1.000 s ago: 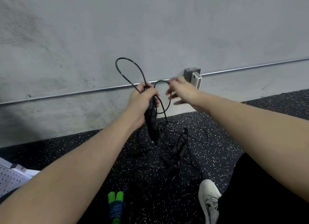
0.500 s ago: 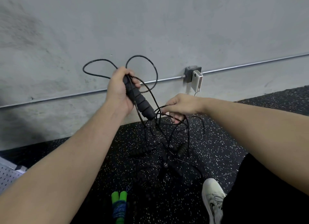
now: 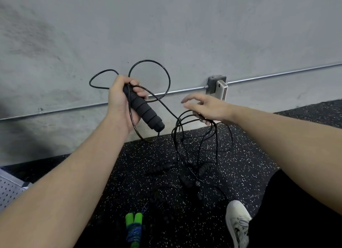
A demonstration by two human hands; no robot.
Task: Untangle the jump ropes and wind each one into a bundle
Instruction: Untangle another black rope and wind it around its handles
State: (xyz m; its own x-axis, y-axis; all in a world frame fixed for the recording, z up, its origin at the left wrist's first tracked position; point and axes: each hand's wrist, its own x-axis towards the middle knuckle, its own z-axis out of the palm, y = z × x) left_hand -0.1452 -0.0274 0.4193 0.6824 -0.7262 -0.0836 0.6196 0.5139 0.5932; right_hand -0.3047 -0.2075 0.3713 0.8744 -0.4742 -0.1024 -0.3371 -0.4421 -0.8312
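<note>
My left hand grips a black foam jump-rope handle raised in front of the wall, with two loops of its thin black cord standing above the fist. The cord runs down and to the right to my right hand. Its lower fingers are hooked through several cord loops, while its thumb and forefinger reach out to the left, blurred. From there the cords hang to a tangle of black handles on the floor. A wound rope bundle with green handles lies near the bottom edge.
The floor is black speckled rubber ending at a grey concrete wall. A metal conduit with a junction box and white plug runs along the wall. My white shoe is at the lower right, a perforated metal panel at the left edge.
My left hand has stayed raised with the handle. My right hand has lifted and loosened, its thumb and forefinger spreading out, and the hanging loops have shifted right with it.
</note>
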